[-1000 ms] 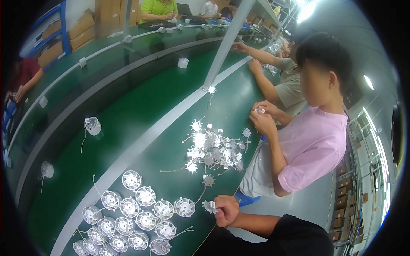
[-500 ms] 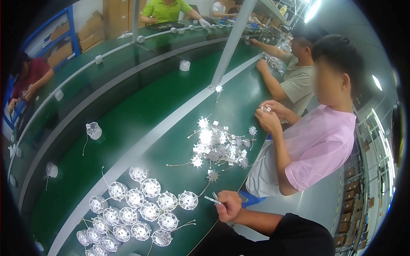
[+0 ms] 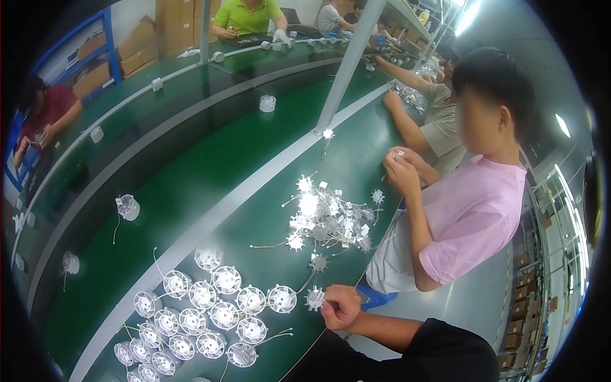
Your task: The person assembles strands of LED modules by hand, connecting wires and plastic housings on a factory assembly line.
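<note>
At the table's near edge, my right hand (image 3: pixel 341 306) is closed, its forearm coming in from the lower right. It grips a small, pale star-shaped part (image 3: pixel 315 298), whose spoked face shows at the left of my fingers. My left hand is not in view. Just left of the held part lie several round white fan-like housings (image 3: pixel 224 314) with spoked tops and thin cables. Beyond my hand is a loose pile of similar star-shaped parts (image 3: pixel 331 216) with white connectors and wires. A single star-shaped part (image 3: pixel 319 262) lies between the pile and my hand.
To the right, a person in a pink shirt (image 3: pixel 474 216) handles a small part. A grey rail (image 3: pixel 223 216) separates the green table from a belt carrying white housings (image 3: pixel 128 207). A slanted metal post (image 3: pixel 344 76) stands on the rail. Other people work farther off.
The star-shaped part in my right hand has turned from edge-on to showing its spoked face. Housings on the belt have shifted left. The person in pink has raised their hands slightly.
</note>
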A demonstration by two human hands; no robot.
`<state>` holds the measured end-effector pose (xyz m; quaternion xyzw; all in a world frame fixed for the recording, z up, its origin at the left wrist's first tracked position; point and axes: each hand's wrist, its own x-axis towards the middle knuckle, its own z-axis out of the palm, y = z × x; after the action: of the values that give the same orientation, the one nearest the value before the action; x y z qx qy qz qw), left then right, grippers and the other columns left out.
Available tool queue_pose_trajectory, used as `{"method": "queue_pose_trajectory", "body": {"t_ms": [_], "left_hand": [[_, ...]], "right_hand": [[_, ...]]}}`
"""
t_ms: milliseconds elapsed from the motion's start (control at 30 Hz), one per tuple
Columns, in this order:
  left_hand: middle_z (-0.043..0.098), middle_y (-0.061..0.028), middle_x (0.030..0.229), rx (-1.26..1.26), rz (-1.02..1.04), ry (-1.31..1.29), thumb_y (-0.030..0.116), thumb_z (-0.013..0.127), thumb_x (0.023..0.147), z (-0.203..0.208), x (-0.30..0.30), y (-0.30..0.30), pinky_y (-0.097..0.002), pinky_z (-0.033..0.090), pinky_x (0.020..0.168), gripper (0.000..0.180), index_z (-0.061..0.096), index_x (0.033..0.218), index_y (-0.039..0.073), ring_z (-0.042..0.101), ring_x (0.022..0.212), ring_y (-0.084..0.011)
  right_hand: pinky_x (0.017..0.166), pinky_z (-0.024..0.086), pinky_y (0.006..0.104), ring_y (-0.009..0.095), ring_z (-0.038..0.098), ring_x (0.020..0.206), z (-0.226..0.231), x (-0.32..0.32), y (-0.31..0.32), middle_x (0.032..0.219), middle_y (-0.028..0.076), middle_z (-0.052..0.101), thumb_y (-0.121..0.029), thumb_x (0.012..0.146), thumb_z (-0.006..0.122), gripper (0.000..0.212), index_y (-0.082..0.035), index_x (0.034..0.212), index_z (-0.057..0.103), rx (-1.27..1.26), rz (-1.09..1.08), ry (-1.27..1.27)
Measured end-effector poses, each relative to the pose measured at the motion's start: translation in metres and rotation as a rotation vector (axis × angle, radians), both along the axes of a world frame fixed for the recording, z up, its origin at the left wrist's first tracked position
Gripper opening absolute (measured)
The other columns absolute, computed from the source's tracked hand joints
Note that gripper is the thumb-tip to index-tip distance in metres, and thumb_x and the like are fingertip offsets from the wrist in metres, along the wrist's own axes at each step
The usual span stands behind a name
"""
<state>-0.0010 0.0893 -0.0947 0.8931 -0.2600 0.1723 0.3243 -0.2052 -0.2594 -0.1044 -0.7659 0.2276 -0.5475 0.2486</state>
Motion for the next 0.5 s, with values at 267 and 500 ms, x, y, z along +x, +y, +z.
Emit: {"method": "queue_pose_trajectory", "body": {"t_ms": [267, 500], "left_hand": [[0.067, -0.0123, 0.070, 0.038, 0.050, 0.014, 0.010, 0.058, 0.101, 0.003, -0.002, -0.001, -0.0375, 0.051, 0.057, 0.020, 0.071, 0.107, -0.004, 0.059, 0.055, -0.0274], [0.067, -0.0117, 0.070, 0.082, 0.089, 0.064, 0.012, 0.058, 0.101, 0.002, -0.005, 0.001, -0.0371, 0.051, 0.057, 0.021, 0.072, 0.107, -0.003, 0.059, 0.056, -0.0270]], "right_hand": [[0.045, 0.033, 0.0275, 0.016, 0.039, 0.045, 0.013, 0.004, 0.003, 0.059, 0.000, 0.054, 0.008, 0.073, 0.069, 0.018, -0.002, 0.087, 0.070, 0.050, -0.046, 0.192], [0.045, 0.033, 0.0274, 0.015, 0.039, 0.045, 0.013, 0.002, 0.003, 0.059, 0.000, 0.054, 0.008, 0.072, 0.069, 0.020, -0.002, 0.089, 0.070, 0.052, -0.039, 0.188]]}}
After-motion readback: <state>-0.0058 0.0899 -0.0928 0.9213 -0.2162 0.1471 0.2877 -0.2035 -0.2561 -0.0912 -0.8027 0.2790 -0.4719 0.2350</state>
